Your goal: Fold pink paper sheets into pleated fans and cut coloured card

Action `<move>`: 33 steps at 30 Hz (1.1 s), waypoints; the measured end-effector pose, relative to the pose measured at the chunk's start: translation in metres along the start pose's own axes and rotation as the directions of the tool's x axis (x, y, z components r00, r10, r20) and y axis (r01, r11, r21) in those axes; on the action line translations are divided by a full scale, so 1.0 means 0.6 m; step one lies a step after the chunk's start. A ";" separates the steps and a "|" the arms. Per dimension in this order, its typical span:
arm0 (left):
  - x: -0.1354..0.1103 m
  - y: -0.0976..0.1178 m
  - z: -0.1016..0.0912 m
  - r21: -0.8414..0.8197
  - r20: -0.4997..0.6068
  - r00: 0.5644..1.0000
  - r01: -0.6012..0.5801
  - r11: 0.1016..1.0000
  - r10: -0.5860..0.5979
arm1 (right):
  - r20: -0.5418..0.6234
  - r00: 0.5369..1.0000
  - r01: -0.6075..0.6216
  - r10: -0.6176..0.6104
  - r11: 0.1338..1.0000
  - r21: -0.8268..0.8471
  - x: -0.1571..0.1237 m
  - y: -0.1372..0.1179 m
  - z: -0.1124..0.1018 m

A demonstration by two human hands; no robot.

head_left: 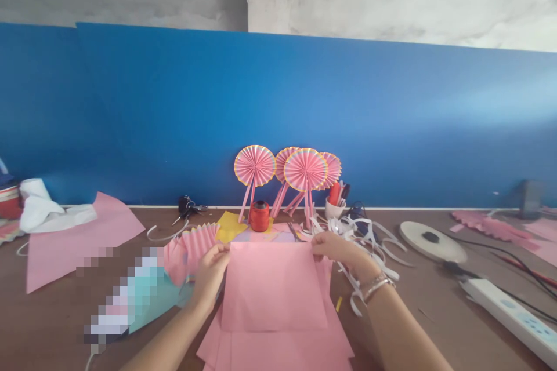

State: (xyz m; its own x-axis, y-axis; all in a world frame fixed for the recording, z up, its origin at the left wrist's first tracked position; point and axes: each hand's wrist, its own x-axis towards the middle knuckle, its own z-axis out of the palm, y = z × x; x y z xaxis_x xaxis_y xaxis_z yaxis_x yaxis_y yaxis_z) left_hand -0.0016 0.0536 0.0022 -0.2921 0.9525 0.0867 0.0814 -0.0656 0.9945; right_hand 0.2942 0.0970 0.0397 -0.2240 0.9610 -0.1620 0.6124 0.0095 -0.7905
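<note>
A sheet of pink paper [273, 287] is held up by its two top corners, one in each hand. My left hand [212, 275] pinches the upper left corner, fingers closed on it. At the upper right corner, my right hand [342, 250] grips the edge between thumb and fingers; a bracelet is on that wrist. Beneath lie more pink sheets [285, 353], loosely stacked on the table. Just beyond the held sheet stands a red spool of thread [260, 216]. A pleated pink paper strip [189, 246] is beside my left hand.
Several round pink paper fans [255, 166] stand against the blue panel [183, 110]. White paper strips [369, 237] lie tangled beyond my right hand, near a white cup [334, 208]. A round white lid-like disc [430, 242] and a power strip [513, 316] are at right.
</note>
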 end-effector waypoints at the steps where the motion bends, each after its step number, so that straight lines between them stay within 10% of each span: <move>1: 0.002 -0.004 0.000 0.012 0.047 0.999 0.022 1.000 -0.022 | 0.002 1.000 -0.009 0.009 1.000 -0.008 -0.002 0.000 -0.001; 6: 0.003 -0.011 -0.005 0.295 0.193 0.980 -0.017 0.955 -0.043 | 0.001 0.999 -0.033 0.033 0.996 -0.084 -0.003 0.004 -0.003; 10: -0.015 0.012 -0.011 0.610 0.209 0.961 -0.272 0.744 0.180 | -0.065 0.998 0.013 -0.026 0.981 -0.193 -0.006 -0.014 0.002; 16: -0.034 0.036 0.014 0.444 0.365 0.719 -0.693 0.568 0.591 | -0.031 0.967 0.194 -0.254 0.805 -0.560 -0.042 -0.101 0.047; 23: -0.028 0.052 0.063 0.286 0.430 0.847 -0.457 0.842 0.314 | -0.061 0.918 0.286 -0.393 0.758 -0.587 -0.065 -0.139 0.088; 33: -0.035 0.053 0.079 0.187 0.340 0.934 -0.184 0.965 0.112 | -0.200 0.910 0.243 -0.363 0.859 -0.451 -0.059 -0.137 0.083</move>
State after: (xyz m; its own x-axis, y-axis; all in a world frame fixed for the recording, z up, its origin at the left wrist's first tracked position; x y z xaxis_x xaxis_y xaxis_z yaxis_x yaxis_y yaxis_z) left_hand 0.0526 0.0456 0.0293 0.0603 0.9832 0.1724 0.3102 -0.1826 0.9330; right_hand 0.2139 0.0483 0.0812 -0.2739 0.9266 0.2576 0.8134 0.3661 -0.4521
